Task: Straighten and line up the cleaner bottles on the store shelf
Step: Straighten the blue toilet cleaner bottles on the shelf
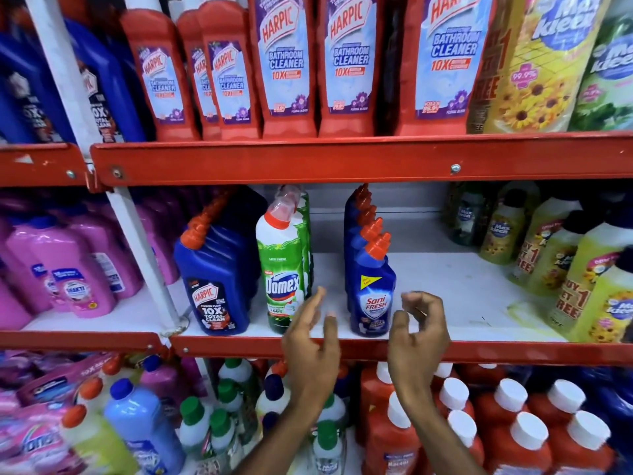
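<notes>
On the middle shelf (445, 351) stand three rows of cleaner bottles, each running front to back. At the left are blue Harpic bottles (215, 286) with orange caps. A green and white Domex bottle (282, 269) fronts the middle row. A blue Sani Fresh bottle (371, 293) with an orange cap leads the right row. My left hand (313, 334) is open between the Domex and Sani Fresh bottles, holding nothing. My right hand (416, 329) hovers just right of the Sani Fresh bottle with its fingers curled and apart, touching no bottle.
Yellow Max Kleen bottles (561, 255) fill the right of the same shelf, with bare white shelf between them and the Sani Fresh row. Pink bottles (75, 269) stand left of a white upright post (144, 255). Red Harpic bottles (287, 63) line the shelf above; more bottles crowd the shelf below.
</notes>
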Action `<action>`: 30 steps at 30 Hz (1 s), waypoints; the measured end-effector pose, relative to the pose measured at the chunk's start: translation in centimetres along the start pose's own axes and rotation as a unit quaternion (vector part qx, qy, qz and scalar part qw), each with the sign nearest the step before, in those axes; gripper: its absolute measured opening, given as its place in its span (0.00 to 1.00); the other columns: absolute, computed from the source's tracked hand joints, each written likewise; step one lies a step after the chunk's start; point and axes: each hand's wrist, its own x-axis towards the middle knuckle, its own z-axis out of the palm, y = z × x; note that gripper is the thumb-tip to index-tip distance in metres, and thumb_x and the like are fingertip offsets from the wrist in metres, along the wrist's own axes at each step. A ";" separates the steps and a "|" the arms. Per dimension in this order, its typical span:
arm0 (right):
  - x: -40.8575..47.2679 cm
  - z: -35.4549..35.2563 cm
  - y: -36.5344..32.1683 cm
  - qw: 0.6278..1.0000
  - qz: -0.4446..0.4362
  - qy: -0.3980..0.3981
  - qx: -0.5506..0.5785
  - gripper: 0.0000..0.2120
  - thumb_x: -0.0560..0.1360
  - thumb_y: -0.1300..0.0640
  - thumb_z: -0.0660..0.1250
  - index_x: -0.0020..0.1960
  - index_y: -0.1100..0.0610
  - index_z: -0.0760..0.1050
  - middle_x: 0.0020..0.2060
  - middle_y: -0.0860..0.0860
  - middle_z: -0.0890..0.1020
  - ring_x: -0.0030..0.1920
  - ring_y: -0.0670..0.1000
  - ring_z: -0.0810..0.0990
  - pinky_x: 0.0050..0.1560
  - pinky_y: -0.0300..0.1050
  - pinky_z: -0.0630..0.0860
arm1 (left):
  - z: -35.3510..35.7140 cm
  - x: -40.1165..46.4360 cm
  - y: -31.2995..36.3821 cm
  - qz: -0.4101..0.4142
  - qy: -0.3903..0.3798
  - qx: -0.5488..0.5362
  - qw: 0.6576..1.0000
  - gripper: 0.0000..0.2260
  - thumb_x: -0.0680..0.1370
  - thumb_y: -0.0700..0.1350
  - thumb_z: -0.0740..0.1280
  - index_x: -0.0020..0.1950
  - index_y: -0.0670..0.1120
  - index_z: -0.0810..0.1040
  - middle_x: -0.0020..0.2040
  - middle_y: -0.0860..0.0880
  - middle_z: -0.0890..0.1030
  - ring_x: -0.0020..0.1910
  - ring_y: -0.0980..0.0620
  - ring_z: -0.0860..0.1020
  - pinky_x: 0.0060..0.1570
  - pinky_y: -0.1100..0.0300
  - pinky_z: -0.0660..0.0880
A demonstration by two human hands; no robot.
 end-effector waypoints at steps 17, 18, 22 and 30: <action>-3.6 11.6 1.5 0.925 0.214 -0.306 0.069 0.26 0.72 0.42 0.53 0.69 0.42 0.72 0.68 0.50 0.78 0.67 0.49 0.76 0.71 0.54 0.71 | -6.3 6.1 -2.3 -0.151 -0.096 -0.118 0.977 0.17 0.78 0.63 0.56 0.61 0.61 0.78 0.56 0.57 0.85 0.57 0.58 0.82 0.65 0.51 0.76; -3.7 11.6 1.3 0.928 0.208 -0.302 0.069 0.23 0.74 0.44 0.53 0.65 0.42 0.75 0.63 0.51 0.82 0.63 0.50 0.80 0.66 0.52 0.75 | -6.4 6.0 -2.3 -0.149 -0.104 -0.117 0.976 0.21 0.78 0.63 0.56 0.65 0.57 0.76 0.58 0.55 0.84 0.58 0.57 0.82 0.66 0.50 0.76; -4.1 11.7 -0.1 0.940 0.200 -0.272 0.056 0.22 0.75 0.47 0.52 0.62 0.50 0.78 0.54 0.54 0.85 0.54 0.53 0.84 0.56 0.49 0.79 | -6.6 5.7 -2.1 -0.137 -0.128 -0.093 0.978 0.28 0.76 0.67 0.56 0.68 0.52 0.74 0.58 0.52 0.84 0.58 0.56 0.82 0.66 0.49 0.77; -6.6 10.7 -2.1 0.989 0.098 -0.108 0.014 0.20 0.80 0.53 0.55 0.67 0.59 0.74 0.61 0.48 0.79 0.60 0.46 0.77 0.59 0.31 0.72 | -9.1 4.6 -2.1 -0.094 -0.127 -0.015 0.987 0.32 0.77 0.68 0.57 0.78 0.54 0.64 0.78 0.52 0.69 0.76 0.55 0.67 0.76 0.52 0.65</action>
